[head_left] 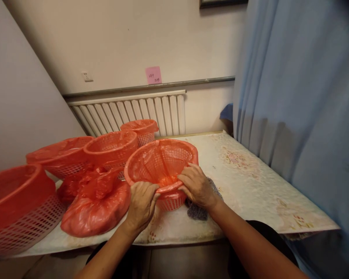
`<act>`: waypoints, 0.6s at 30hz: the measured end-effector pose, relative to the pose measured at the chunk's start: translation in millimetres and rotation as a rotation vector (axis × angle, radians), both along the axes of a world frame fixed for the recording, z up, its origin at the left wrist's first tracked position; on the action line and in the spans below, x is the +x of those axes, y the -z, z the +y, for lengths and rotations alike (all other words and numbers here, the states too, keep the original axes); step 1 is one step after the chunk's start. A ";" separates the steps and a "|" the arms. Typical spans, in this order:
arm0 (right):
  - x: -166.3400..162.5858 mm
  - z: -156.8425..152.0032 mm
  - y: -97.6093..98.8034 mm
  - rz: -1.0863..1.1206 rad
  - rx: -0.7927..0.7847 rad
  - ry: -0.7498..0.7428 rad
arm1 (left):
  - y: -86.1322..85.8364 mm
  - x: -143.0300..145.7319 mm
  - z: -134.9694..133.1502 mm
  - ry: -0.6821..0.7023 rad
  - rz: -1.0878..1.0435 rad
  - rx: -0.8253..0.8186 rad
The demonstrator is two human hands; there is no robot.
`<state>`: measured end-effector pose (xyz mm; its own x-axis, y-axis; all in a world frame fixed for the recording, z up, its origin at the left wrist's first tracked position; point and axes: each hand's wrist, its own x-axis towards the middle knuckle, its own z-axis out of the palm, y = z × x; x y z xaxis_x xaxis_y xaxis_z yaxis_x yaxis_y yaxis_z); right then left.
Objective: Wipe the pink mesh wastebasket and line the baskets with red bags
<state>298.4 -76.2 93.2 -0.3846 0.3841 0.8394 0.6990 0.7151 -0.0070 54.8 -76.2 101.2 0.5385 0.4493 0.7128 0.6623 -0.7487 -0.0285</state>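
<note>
A round plastic basket (pixel 171 203) stands on the table in front of me, lined with a thin red plastic bag (pixel 154 161) that is folded over its rim. My left hand (pixel 142 203) grips the near-left part of that rim, fingers over the edge and thumb along the outside. On the near-right part, my right hand (pixel 196 184) has its fingers curled over the rim and bag. A dark grey cloth (pixel 198 212) lies beside the basket, partly under my right hand. Left of my left hand sits a filled, bunched-up red plastic bag (pixel 95 209).
Several more red-lined baskets stand to the left, among them a large near one (pixel 26 217) and a small far one (pixel 145 138). The table (pixel 250 193) has a flowered cover. Behind it is a radiator (pixel 133 110); a blue curtain (pixel 293 97) hangs at the right.
</note>
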 end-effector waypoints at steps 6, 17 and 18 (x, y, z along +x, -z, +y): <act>3.4 7.8 -2.3 -0.049 -0.016 0.054 | -2.7 -3.7 9.7 0.029 0.026 -0.016; -20.3 2.0 0.9 -0.062 0.029 0.184 | -14.0 2.8 -2.7 0.052 0.054 -0.042; -23.8 0.2 1.7 -0.056 0.033 0.187 | -13.6 8.4 -5.9 0.057 0.064 -0.032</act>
<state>274.7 -76.0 91.5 -0.3552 0.4256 0.8323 0.8186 0.5716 0.0570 63.3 -82.1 114.8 0.6075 0.4389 0.6621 0.6166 -0.7860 -0.0446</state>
